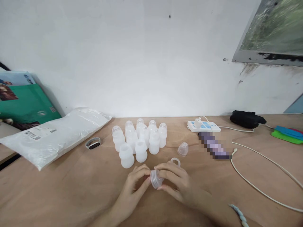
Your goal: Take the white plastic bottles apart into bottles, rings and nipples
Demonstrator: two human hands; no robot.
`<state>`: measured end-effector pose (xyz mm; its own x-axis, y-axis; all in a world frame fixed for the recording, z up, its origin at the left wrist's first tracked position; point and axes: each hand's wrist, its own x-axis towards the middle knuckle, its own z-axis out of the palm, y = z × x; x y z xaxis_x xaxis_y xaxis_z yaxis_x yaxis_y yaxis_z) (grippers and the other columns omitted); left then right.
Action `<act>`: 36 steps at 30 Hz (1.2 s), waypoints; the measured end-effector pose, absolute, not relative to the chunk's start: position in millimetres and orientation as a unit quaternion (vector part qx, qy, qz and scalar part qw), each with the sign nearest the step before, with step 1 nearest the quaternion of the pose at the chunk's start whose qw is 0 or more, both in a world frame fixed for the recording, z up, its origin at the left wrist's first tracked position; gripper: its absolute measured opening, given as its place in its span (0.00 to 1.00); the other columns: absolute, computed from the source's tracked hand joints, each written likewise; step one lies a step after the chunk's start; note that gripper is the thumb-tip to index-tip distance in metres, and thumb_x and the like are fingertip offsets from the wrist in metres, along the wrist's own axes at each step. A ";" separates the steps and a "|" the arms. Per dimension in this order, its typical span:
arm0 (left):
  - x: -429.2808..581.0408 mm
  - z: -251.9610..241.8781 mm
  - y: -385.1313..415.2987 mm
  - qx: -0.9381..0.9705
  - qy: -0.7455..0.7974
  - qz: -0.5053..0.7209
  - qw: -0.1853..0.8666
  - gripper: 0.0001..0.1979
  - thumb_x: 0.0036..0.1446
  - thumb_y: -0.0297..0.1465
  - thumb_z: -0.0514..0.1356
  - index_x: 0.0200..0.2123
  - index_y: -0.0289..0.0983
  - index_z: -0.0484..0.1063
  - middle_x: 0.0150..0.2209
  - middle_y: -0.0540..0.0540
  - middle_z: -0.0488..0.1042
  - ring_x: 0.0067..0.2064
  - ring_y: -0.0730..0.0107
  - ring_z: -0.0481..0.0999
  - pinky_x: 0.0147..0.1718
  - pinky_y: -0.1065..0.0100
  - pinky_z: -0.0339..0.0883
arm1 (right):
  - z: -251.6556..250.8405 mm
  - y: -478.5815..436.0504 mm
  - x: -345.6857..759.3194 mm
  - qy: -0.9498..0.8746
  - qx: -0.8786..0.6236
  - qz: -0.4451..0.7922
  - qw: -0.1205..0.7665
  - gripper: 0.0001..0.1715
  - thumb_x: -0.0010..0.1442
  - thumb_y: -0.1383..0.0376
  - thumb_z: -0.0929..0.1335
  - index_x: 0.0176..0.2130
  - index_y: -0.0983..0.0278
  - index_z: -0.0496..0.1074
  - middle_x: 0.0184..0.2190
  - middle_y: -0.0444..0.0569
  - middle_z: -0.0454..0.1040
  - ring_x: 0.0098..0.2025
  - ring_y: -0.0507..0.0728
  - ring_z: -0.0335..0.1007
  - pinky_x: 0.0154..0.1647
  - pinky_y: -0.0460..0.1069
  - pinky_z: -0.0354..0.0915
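Observation:
My left hand [136, 184] pinches one side of a small clear piece with a ridged, thread-like rim [155, 179], possibly a bottle collar. From the other side the fingers of my right hand [176, 181] grip it, partly hiding its far end. Just beyond my right fingers lies a pale ring [175, 161], and past it a clear domed cap [183, 149] rests on the table. Ahead of my hands stand several white, waisted small bottles [154, 143], most topped with clear domes. At the front, two bottles, a left one [127, 156] and a right one [141, 152], have open tops.
On the left are a white plastic parcel [61, 129], a wristband [93, 143] and a green packet [30, 102]. To the right lie a power strip [204, 126], a blurred-out phone-like object [215, 146], a pale cable [251, 186] and a black case [246, 119]. A wall rises behind the table.

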<state>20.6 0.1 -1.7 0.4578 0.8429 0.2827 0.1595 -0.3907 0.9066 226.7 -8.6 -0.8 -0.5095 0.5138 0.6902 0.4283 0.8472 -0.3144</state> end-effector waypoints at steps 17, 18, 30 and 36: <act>25.4 -7.2 4.6 0.551 0.354 0.349 0.670 0.17 0.47 0.43 0.71 0.26 0.34 0.78 0.27 0.49 0.75 0.33 0.67 0.69 0.36 0.69 0.61 | -1.5 -10.4 226.6 -0.902 -0.264 -0.013 0.340 0.07 0.64 0.69 0.66 0.43 0.65 0.70 0.44 0.57 0.75 0.42 0.59 0.71 0.42 0.53 0.71; 25.4 -7.9 5.2 0.552 0.354 0.343 0.672 0.17 0.47 0.43 0.71 0.25 0.34 0.77 0.26 0.49 0.74 0.31 0.69 0.68 0.34 0.70 0.60 | -1.8 -10.6 226.5 -0.903 -0.265 -0.006 0.339 0.08 0.64 0.69 0.66 0.44 0.65 0.70 0.43 0.57 0.75 0.42 0.59 0.71 0.41 0.52 0.71; 25.1 4.9 -0.7 0.615 0.303 0.312 0.658 0.18 0.56 0.44 0.65 0.26 0.36 0.66 0.26 0.52 0.66 0.31 0.71 0.62 0.33 0.71 0.56 | 1.0 -9.6 226.5 -0.848 -0.269 0.216 0.402 0.21 0.55 0.63 0.74 0.48 0.64 0.72 0.36 0.49 0.73 0.34 0.53 0.70 0.33 0.46 0.69; 22.4 4.6 -0.4 0.635 0.280 0.313 0.649 0.18 0.59 0.44 0.62 0.28 0.36 0.67 0.28 0.51 0.67 0.32 0.70 0.63 0.34 0.70 0.56 | 6.1 -7.8 227.6 -0.782 -0.293 0.340 0.434 0.23 0.47 0.61 0.78 0.43 0.63 0.76 0.34 0.47 0.76 0.35 0.54 0.73 0.37 0.48 0.71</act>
